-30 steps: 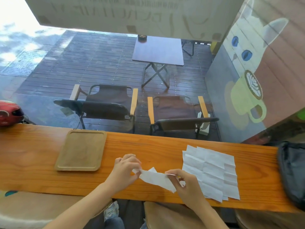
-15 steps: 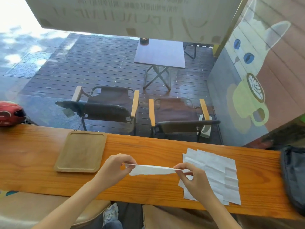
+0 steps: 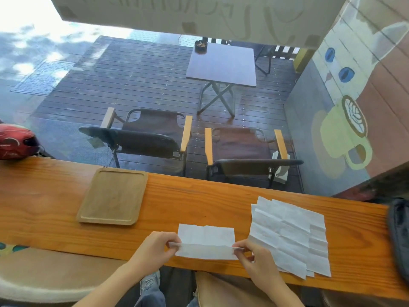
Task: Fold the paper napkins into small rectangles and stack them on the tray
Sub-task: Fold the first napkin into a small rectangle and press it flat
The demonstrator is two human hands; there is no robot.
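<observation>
A white paper napkin (image 3: 207,240) lies on the wooden counter near its front edge, with a crease running across it. My left hand (image 3: 155,249) pinches its left end at the crease, and my right hand (image 3: 254,259) pinches its right end. To the right lies a pile of unfolded, creased white napkins (image 3: 290,233). The wooden tray (image 3: 114,196) sits to the left of the held napkin, with nothing on it.
The wooden counter (image 3: 199,204) runs along a window. A red helmet (image 3: 16,141) rests at the far left and a dark bag (image 3: 399,235) at the far right. Outside the glass are two folding chairs and a small table.
The napkin was held up in the air and stretched between both hands; now it is lowered onto the counter and spread flat, both hands still pinching its ends.
</observation>
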